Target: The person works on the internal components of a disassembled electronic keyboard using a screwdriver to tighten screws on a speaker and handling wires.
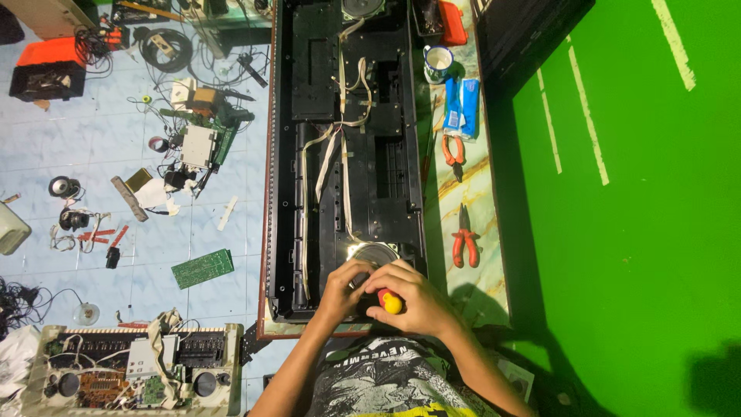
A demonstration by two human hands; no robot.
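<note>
A long black open casing [309, 154] lies on the table, with pale ribbon cables [340, 147] running down its middle to a round silver speaker [373, 253] at its near end. My right hand [413, 297] grips a screwdriver with a red and yellow handle [390, 301], held upright just below the speaker. My left hand [345, 284] rests beside it, fingers touching the casing at the speaker's lower edge. The screwdriver tip is hidden behind my hands.
On the marbled table strip [478, 255] to the right lie red-handled pliers [465, 239], orange pliers [454, 152], a blue packet [461, 106] and a mug [438, 62]. A green wall [641, 232] stands right. The tiled floor left holds a green circuit board [202, 268], wires, tools and another opened device [131, 371].
</note>
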